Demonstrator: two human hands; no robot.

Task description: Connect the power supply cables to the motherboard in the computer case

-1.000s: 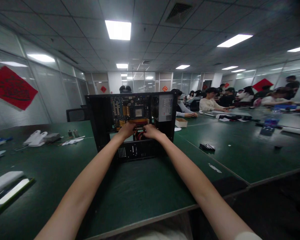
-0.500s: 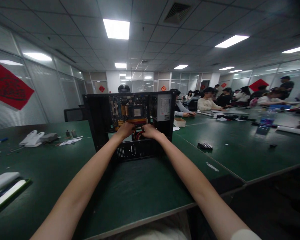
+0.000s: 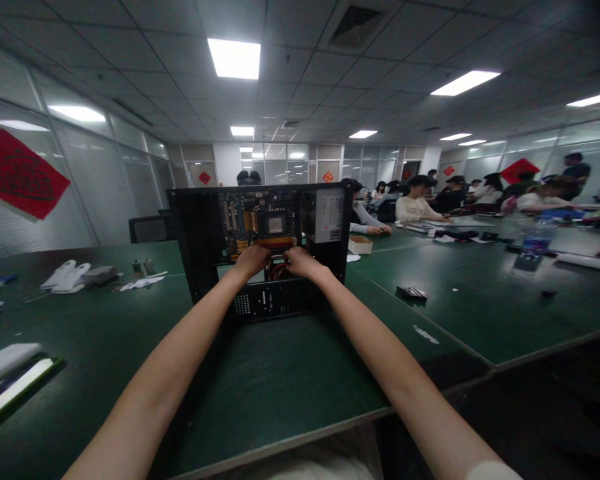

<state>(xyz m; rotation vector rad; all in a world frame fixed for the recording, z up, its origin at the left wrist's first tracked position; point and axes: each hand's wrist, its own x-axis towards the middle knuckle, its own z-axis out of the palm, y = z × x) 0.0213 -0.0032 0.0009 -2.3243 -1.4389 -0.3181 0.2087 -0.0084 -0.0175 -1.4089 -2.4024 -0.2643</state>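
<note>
An open black computer case [image 3: 200,240] lies on the green table [image 3: 280,380], its motherboard [image 3: 255,220] and silver power supply [image 3: 330,217] facing me. Both my arms reach into it. My left hand [image 3: 251,259] and my right hand [image 3: 303,261] are side by side at the lower edge of the motherboard, by an orange slot strip [image 3: 280,242] and red cables [image 3: 279,271]. The fingers of both hands curl inward and press on a part there. What they grip is hidden by the hands.
White gloves and small parts [image 3: 75,275] lie at the left. A flat white and green object [image 3: 15,380] sits at the near left edge. A small black part [image 3: 413,292] lies to the right. Several people sit at the far right tables [image 3: 480,200].
Both hands stay at the same spot in the case. The view has only shifted slightly.
</note>
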